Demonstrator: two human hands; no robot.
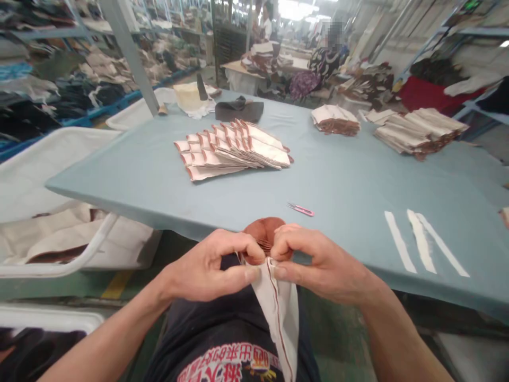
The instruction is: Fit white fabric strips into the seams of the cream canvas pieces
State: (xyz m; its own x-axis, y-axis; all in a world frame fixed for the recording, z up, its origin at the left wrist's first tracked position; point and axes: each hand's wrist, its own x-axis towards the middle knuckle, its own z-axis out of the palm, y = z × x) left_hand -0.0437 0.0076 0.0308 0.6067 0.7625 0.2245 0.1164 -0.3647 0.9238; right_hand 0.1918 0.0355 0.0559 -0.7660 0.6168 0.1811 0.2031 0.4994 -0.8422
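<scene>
A sewn piece of cream fabric with a brown seam (pixel 280 313) hangs down in front of my body from both hands. Its upper end, a gathered reddish-brown part (pixel 264 231), rests against the table edge. My left hand (pixel 222 265) pinches the fabric on the left of the seam, thumb against forefinger. Just across the seam, my right hand (pixel 314 260) pinches it the same way, the two thumbs nearly touching. A pair of pink-handled thread snips (pixel 301 209) lies on the table beyond my right hand.
The blue-covered table (pixel 338 180) carries a fanned stack of cream pieces (pixel 234 148), further stacks (pixel 336 119) at the back right and white strips (pixel 400 241) at right. A white bin (pixel 107 239) with fabric stands at left. Another person (pixel 326 58) sits in the background.
</scene>
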